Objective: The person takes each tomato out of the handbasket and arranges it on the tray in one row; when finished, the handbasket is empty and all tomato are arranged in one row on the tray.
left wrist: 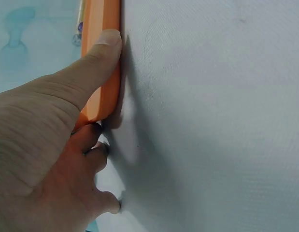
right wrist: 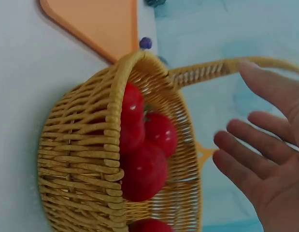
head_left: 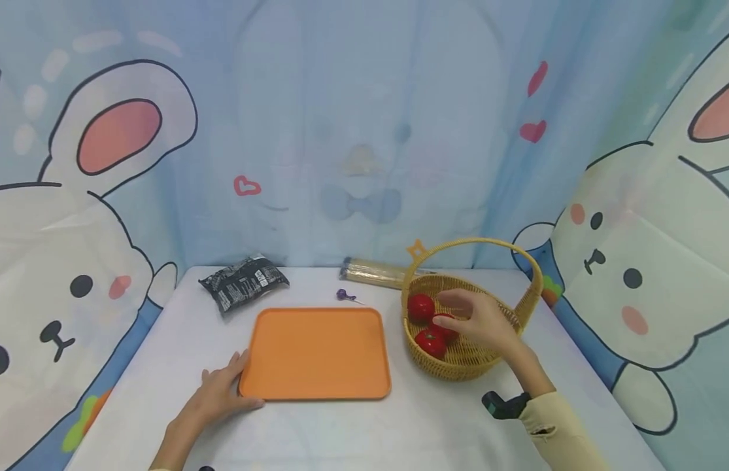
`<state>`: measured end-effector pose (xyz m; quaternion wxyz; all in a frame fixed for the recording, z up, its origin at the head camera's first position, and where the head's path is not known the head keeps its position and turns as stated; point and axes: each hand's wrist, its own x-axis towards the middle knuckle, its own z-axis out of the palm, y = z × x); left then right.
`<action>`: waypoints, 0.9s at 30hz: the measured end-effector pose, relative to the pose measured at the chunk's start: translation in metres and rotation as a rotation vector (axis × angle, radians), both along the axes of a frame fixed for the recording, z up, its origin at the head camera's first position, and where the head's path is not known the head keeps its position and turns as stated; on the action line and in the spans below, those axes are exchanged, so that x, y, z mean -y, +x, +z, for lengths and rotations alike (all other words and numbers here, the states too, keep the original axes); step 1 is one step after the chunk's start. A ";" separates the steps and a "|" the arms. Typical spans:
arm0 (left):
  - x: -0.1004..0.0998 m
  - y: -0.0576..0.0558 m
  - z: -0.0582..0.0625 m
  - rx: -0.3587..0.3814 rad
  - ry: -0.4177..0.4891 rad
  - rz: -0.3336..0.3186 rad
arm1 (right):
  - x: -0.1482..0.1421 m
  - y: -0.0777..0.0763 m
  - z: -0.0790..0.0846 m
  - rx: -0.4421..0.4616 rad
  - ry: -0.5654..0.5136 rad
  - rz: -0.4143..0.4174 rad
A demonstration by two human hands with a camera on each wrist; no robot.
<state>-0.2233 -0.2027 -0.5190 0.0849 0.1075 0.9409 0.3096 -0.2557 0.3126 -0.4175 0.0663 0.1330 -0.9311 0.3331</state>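
Note:
My left hand [head_left: 220, 389] rests at the near left corner of an orange tray [head_left: 320, 353]. Its thumb [left wrist: 108, 46] lies against the near rim, while the other fingers spread along the left side, touching the table. On the right stands a yellow wicker basket [head_left: 452, 371] with a tall handle. Glossy red tomatoes [head_left: 421, 308] lie inside it, several showing in the right wrist view [right wrist: 144, 171]. My right hand [head_left: 478, 320] hovers over the basket, fingers apart and extended; its palm [right wrist: 284, 188] shows nothing held.
A black packet [head_left: 245, 282] lies at the back left. Behind the tray are a purple lollipop [head_left: 342, 295] and a long straw-coloured bundle [head_left: 376, 273]. The basket handle [head_left: 476, 241] arches above the opening. A printed curtain [head_left: 364, 131] closes off the back and sides.

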 end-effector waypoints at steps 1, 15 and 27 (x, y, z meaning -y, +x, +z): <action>0.000 0.000 -0.001 0.003 0.003 0.003 | -0.003 -0.005 -0.003 0.010 -0.013 -0.017; -0.001 -0.003 -0.004 0.031 0.000 0.017 | -0.011 -0.074 -0.036 0.246 -0.149 -0.129; 0.001 -0.004 0.003 0.060 -0.001 0.034 | 0.007 -0.090 -0.056 0.236 -0.105 -0.120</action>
